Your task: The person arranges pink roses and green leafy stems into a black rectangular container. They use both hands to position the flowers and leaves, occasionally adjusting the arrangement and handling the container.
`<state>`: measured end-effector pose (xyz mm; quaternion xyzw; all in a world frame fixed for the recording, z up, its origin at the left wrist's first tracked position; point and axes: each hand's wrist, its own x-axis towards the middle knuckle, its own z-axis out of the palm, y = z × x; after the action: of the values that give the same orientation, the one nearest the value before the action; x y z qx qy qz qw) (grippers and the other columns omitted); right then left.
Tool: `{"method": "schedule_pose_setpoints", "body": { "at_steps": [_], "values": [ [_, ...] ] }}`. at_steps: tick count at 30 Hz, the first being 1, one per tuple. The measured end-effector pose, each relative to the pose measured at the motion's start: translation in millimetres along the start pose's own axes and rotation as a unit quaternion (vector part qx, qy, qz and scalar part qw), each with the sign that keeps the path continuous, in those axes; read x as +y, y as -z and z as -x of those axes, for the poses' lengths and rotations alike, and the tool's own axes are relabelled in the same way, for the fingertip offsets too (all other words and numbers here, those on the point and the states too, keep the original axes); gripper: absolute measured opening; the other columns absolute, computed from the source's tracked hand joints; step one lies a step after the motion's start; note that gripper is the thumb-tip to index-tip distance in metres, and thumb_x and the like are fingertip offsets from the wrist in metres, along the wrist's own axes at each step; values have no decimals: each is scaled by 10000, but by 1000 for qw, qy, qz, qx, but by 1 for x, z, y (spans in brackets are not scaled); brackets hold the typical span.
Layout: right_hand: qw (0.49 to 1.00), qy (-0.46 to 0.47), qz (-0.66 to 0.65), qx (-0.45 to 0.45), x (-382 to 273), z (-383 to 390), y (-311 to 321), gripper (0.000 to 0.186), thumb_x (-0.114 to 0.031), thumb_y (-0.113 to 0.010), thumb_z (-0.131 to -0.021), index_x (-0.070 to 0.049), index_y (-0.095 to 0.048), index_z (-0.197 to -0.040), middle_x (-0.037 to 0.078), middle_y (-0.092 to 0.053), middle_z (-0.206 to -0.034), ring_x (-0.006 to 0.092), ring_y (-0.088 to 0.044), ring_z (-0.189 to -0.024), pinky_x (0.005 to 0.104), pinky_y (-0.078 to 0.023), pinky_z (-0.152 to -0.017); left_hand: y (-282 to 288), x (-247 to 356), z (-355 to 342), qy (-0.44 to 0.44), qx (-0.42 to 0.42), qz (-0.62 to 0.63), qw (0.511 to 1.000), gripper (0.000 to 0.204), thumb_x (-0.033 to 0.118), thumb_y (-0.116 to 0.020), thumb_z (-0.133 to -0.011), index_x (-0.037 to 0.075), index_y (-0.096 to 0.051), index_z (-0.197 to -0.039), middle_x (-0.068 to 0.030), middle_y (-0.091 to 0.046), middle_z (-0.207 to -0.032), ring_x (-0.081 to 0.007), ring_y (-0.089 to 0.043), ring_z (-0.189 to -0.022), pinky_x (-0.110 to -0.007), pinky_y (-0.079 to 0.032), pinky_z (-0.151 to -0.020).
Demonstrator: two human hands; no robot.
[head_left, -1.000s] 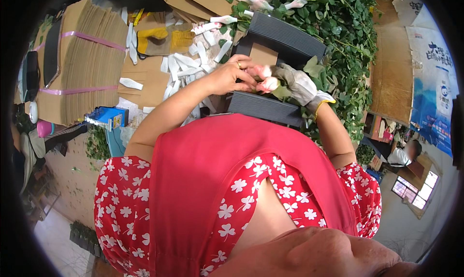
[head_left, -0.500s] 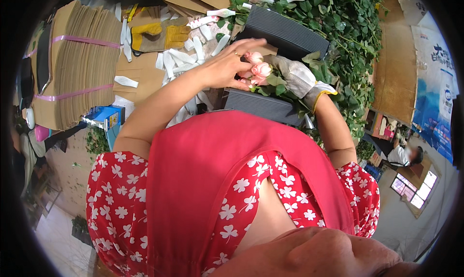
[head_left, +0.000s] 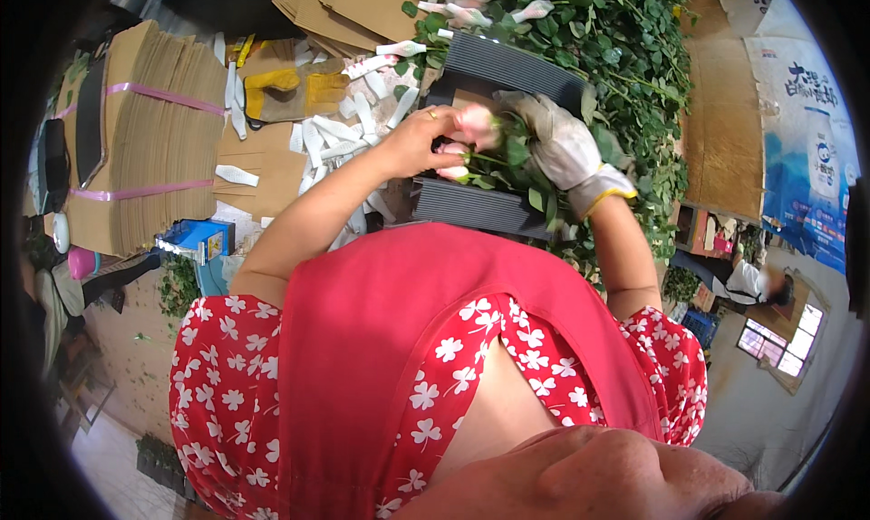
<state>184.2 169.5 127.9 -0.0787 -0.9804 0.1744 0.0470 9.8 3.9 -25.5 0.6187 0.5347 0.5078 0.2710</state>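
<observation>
Pink roses [head_left: 477, 126] lie with their heads toward my bare left hand [head_left: 419, 145], whose fingers and thumb close around the blooms. The upper bloom is smeared by motion. A second, lower rose [head_left: 451, 161] shows beside my thumb. My right hand [head_left: 564, 148], in a greyish-white work glove with a yellow cuff edge, grips the leafy stems; its fingertips are partly hidden by leaves. The flowers lie across a dark ribbed holder, with one grey wall [head_left: 517, 71] beyond my hands and another grey wall [head_left: 480, 208] nearer my body.
Leafy stems [head_left: 625, 85] pile up at the right. White mesh sleeves [head_left: 335, 144] lie scattered left of the holder, near a yellow-and-grey glove [head_left: 294, 92]. A strapped cardboard stack [head_left: 163, 135] and a blue box [head_left: 198, 239] stand farther left. A person [head_left: 752, 282] is in the right background.
My left fingers have gone from spread to curled around the blooms. The rose heads have shifted apart, and my gloved hand has moved slightly, with more stem showing between the hands.
</observation>
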Motion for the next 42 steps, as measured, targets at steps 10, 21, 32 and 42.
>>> {"method": "schedule_pose_setpoints", "body": {
  "at_steps": [10,21,32,42],
  "values": [
    [995,-28,67,-75,20,-3,-38,409,-82,-545,-854,-159,-586,-1254,146,-648,-1089,376,-652,-944,457,-537,-775,-4,5,9,-39,95,-99,990,518,240,-867,-684,129,-682,-1155,-160,-378,-1472,-385,-425,-1303,-454,-389,-1084],
    [981,-193,22,-24,-2,25,62,305,-132,-590,-932,-112,-651,-1230,105,-717,-1019,215,-681,-801,326,-568,-688,13,6,-8,55,15,-14,998,330,181,-813,-749,159,-766,-1074,-129,-645,-1246,-269,-595,-1184,-360,-485,-981],
    [990,49,129,38,27,2,-28,461,-187,-606,-874,-157,-506,-1322,89,-609,-882,285,-657,-732,423,-531,-613,15,6,-25,70,-14,-140,988,328,276,-792,-779,133,-716,-1065,-57,-685,-1085,-306,-546,-1171,-414,-467,-984],
    [951,83,297,8,32,4,-43,490,-175,-527,-887,-254,-524,-1370,28,-629,-949,205,-675,-733,392,-558,-574,14,7,-16,32,29,-108,993,357,251,-800,-754,113,-710,-1070,-63,-710,-1032,-276,-602,-1101,-395,-474,-965]
  ]
}}
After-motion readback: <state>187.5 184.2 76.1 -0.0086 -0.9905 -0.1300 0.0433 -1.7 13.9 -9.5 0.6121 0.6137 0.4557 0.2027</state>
